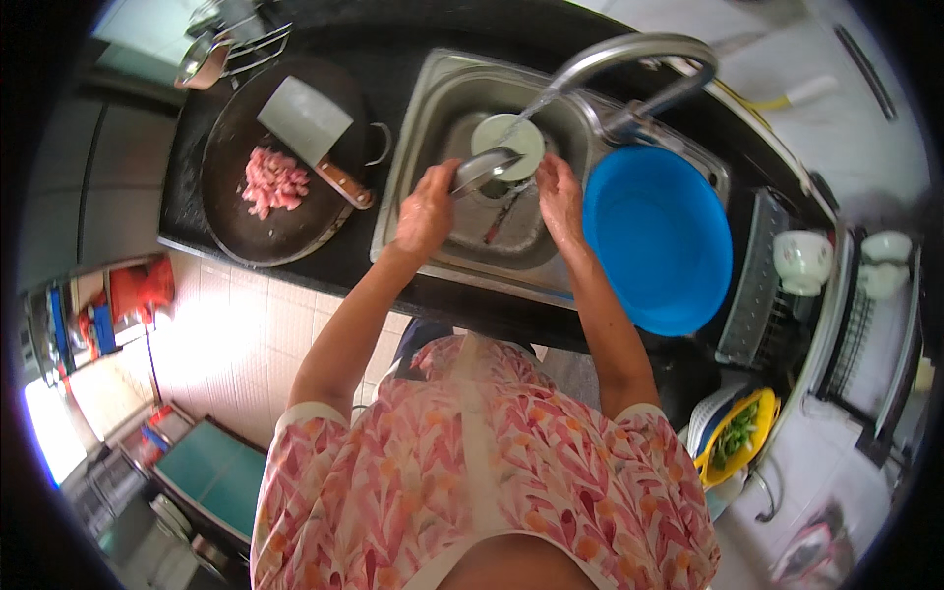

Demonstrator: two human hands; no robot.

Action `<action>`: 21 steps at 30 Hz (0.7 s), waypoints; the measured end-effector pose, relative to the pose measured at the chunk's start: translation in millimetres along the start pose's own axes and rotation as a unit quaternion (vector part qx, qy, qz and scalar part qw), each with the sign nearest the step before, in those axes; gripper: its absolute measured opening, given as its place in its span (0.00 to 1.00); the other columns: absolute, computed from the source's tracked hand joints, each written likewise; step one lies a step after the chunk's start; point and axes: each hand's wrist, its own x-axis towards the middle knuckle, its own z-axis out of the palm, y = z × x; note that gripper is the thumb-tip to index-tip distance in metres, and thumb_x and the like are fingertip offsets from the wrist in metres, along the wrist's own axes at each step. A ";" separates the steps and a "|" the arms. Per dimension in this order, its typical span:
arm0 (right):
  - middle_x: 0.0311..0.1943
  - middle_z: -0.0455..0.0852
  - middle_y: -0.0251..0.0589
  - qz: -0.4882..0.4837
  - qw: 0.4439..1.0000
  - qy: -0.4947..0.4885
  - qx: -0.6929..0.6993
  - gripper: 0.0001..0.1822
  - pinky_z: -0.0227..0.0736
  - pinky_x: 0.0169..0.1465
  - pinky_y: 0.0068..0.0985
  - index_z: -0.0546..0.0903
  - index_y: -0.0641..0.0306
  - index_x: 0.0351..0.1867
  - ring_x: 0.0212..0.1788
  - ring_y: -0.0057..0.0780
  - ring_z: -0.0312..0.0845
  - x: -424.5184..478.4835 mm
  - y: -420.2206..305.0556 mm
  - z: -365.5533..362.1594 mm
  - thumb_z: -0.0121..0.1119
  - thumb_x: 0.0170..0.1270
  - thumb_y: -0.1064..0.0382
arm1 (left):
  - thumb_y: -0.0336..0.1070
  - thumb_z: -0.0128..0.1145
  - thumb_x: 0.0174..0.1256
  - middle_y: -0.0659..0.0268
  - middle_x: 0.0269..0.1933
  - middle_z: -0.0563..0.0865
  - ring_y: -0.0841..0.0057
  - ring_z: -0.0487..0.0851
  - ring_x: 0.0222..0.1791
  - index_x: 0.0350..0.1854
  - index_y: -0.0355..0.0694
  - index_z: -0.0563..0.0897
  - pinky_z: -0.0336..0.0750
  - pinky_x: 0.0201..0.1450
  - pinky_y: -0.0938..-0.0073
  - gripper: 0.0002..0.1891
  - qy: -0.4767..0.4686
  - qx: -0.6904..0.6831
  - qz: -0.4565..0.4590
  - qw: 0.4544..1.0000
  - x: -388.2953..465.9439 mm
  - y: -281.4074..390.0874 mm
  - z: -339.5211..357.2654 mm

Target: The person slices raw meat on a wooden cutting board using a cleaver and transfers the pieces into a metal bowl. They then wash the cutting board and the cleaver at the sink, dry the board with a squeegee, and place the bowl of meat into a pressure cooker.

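My left hand [428, 210] grips a shiny metal bowl or cup [481, 171], tilted over the sink. Just beyond it a pale green-white bowl [509, 136] sits in the stainless steel sink [457, 96]. Water runs into that bowl from the curved faucet [634, 46]. My right hand [560, 199] is wet, its fingertips close to the pale bowl's right rim; whether they touch it is unclear. On the sink floor lies a thin dark utensil [505, 214] with a reddish end, partly under the running splash.
Left of the sink, a cleaver [308, 122] and cut raw meat [274, 183] lie on a round dark board [236, 228]. A blue plastic basin [660, 243] stands at the right. Beyond it are a dish rack [756, 273], a white bowl [804, 262] and a yellow basket [767, 424] with greens.
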 end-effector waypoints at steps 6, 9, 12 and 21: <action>0.66 0.54 0.54 0.027 0.949 0.295 0.107 0.36 0.55 0.65 0.32 0.48 0.68 0.67 0.67 0.41 0.54 50.1 -6.5 -104.7 0.52 0.63 0.61 | 0.19 0.43 0.53 0.55 0.46 0.78 0.52 0.76 0.47 0.50 0.43 0.70 0.73 0.45 0.58 0.21 -0.013 0.029 0.020 0.999 -8.2 12.4 -1.0; 0.69 0.45 0.54 0.178 0.934 0.264 0.162 0.40 0.46 0.69 0.35 0.41 0.66 0.69 0.70 0.45 0.45 70.5 -19.0 -130.2 0.51 0.63 0.60 | 0.19 0.43 0.53 0.55 0.47 0.78 0.53 0.76 0.48 0.51 0.43 0.69 0.73 0.45 0.58 0.22 -0.030 0.050 -0.011 0.998 -17.9 19.9 -6.2; 0.69 0.41 0.58 0.164 0.934 0.251 0.195 0.39 0.38 0.71 0.31 0.38 0.69 0.68 0.71 0.47 0.38 90.6 -23.3 -122.4 0.47 0.65 0.60 | 0.19 0.43 0.52 0.56 0.47 0.78 0.55 0.76 0.48 0.54 0.44 0.68 0.73 0.45 0.59 0.24 -0.027 0.060 -0.002 0.998 -23.8 26.3 -8.1; 0.67 0.54 0.50 0.000 0.997 0.069 0.017 0.36 0.51 0.67 0.28 0.51 0.62 0.68 0.68 0.39 0.52 98.9 -19.9 -168.2 0.51 0.64 0.51 | 0.22 0.44 0.58 0.47 0.41 0.79 0.48 0.75 0.44 0.49 0.43 0.72 0.73 0.41 0.57 0.17 -0.125 0.020 -0.061 0.990 -3.5 41.9 -6.6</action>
